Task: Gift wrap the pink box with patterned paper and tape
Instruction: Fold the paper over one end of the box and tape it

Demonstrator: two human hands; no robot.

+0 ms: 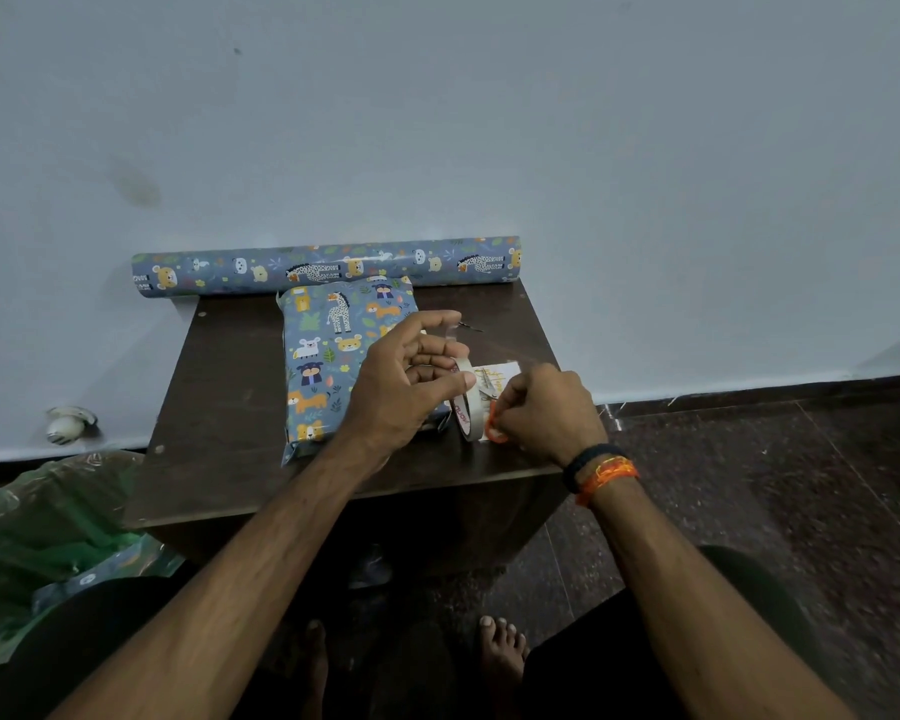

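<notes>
The box [328, 366] lies on the dark wooden table [230, 407], covered in blue animal-patterned paper; no pink shows. My left hand [411, 381] holds a tape roll [466, 402] upright beside the box's right edge, with a clear strip of tape pinched between its thumb and finger. My right hand [546, 413] grips orange-handled scissors [492, 413] just right of the roll; the blades are mostly hidden.
A roll of the same patterned paper [328, 265] lies along the table's back edge against the wall. A white card [505, 374] sits under the scissors. A green plastic bag [48, 537] is on the floor at left. My bare feet are below the table.
</notes>
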